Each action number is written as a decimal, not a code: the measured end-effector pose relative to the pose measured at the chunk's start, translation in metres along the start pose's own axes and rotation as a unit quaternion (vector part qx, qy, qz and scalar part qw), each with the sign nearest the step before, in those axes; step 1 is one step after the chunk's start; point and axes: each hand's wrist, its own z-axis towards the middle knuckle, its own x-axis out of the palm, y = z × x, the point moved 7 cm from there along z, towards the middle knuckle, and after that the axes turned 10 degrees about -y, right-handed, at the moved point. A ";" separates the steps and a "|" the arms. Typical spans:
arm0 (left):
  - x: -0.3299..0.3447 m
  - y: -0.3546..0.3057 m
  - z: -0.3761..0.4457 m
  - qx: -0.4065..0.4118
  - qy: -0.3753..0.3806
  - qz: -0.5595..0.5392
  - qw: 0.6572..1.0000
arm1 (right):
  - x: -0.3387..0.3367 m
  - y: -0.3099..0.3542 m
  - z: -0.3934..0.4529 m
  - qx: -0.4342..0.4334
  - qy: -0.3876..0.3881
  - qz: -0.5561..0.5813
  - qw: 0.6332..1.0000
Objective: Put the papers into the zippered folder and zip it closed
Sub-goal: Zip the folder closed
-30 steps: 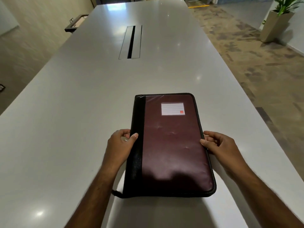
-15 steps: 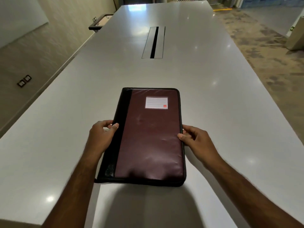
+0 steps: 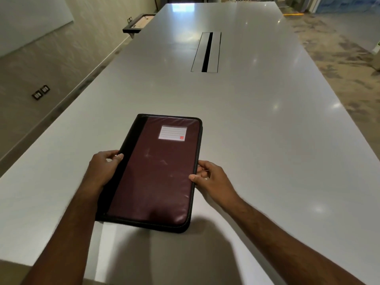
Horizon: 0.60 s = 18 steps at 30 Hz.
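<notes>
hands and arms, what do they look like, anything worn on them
Both forearms are bare as far as the view shows: no sleeves, watch or bracelet. The left hand and the right hand wear no gloves, and no rings can be seen. The nails look short and unpainted.

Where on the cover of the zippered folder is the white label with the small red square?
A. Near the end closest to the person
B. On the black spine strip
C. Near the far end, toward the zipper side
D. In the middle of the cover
C: the white label sits on the maroon cover of the zippered folder near its far end, away from the black spine strip.
</notes>
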 end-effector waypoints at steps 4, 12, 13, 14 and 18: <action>-0.007 0.014 0.007 -0.015 -0.008 -0.004 1.000 | 0.016 0.000 0.000 -0.013 0.019 -0.026 0.999; -0.008 0.022 0.014 -0.022 -0.007 -0.001 1.000 | 0.027 -0.005 0.003 -0.015 0.031 -0.049 0.998; -0.007 0.024 0.014 -0.024 -0.006 -0.003 1.000 | 0.027 -0.005 0.003 -0.015 0.032 -0.053 0.998; -0.006 0.025 0.014 -0.027 -0.006 -0.005 1.000 | 0.027 -0.004 0.003 -0.016 0.033 -0.055 0.998; -0.004 0.029 0.013 -0.033 -0.009 -0.010 0.999 | 0.029 -0.002 0.005 -0.022 0.055 -0.068 0.996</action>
